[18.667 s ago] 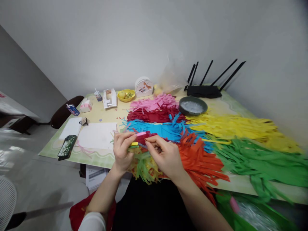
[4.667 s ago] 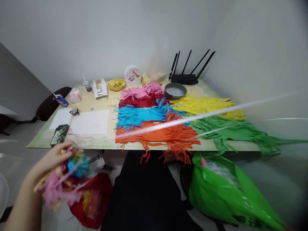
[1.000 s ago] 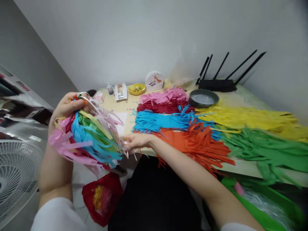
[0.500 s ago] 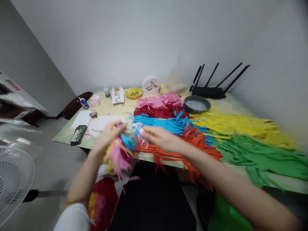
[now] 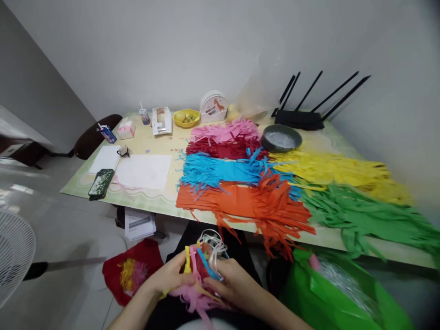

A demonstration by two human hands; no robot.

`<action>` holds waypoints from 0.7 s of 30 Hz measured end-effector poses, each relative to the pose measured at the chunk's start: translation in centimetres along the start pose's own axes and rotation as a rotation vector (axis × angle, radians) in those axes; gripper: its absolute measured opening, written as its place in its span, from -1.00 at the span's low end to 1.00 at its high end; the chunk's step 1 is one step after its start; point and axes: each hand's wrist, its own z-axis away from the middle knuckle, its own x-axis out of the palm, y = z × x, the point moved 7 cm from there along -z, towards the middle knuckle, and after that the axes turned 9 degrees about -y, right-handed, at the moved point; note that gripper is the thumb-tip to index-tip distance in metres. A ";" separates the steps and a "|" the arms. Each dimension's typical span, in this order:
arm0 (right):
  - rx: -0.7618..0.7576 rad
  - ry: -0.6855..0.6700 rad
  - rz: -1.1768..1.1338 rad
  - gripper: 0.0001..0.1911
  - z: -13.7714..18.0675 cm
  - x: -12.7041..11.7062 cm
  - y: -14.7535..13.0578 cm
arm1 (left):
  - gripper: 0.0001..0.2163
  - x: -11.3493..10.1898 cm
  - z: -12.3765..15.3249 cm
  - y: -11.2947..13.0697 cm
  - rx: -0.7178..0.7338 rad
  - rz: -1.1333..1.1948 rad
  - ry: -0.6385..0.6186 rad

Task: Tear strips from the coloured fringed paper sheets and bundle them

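Note:
Over my lap, a bundle of coloured fringe strips, mostly pink with some yellow, blue and red, sits between both hands. My left hand is closed round its left side, beside a yellow strip. On the other side, my right hand has its fingers closed on the bundle near a blue strip. Loops of white string stick up from the top of the bundle between the hands. The fingertips are partly hidden among the strips.
On the table lie fringed stacks: orange, blue, dark red, pink, yellow and green. A dark bowl, router and phone are there too. Below are a red bag and green bag.
Both hands have come down from above the table edge to my lap, bringing the bundle along. The view has tilted slightly, showing more of the floor and the green bag.

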 end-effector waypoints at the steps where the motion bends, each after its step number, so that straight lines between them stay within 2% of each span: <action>1: -0.020 0.007 0.006 -0.87 -0.3 0.0 -0.2 | -0.25 -0.1 0.0 -0.3 -0.016 -0.001 0.030; 4: 0.037 0.023 0.181 -0.90 -1.4 -1.0 -0.9 | -0.27 -0.6 -1.0 0.4 0.038 0.040 0.230; 6: 0.096 -0.001 0.340 -0.91 -2.0 -2.7 -2.1 | -0.38 -0.7 -1.8 2.8 0.130 0.012 0.318; 9: 0.045 0.006 0.479 -0.84 -2.1 -7.4 -5.0 | -0.50 -1.7 -2.0 8.5 0.270 -0.087 0.372; 13: 0.066 0.061 0.654 -0.65 -0.9 -14.8 -7.0 | -0.58 -5.4 0.4 17.4 0.464 -0.295 0.544; 15: 0.077 0.092 0.777 -0.63 -0.3 -17.5 -7.4 | -0.63 -6.9 1.6 21.5 0.543 -0.529 0.661; 17: 0.098 0.111 0.925 -0.64 -0.1 -18.8 -8.0 | -0.71 -7.3 1.7 24.9 0.560 -0.888 0.787; 19: 0.114 0.098 1.082 -0.66 -0.6 -18.8 -9.3 | -0.79 -6.4 0.1 27.1 0.505 -1.300 0.851; 21: 0.090 0.046 1.221 -0.69 -1.6 -17.7 -11.7 | -0.84 -4.5 -3.1 27.9 0.416 -1.663 0.818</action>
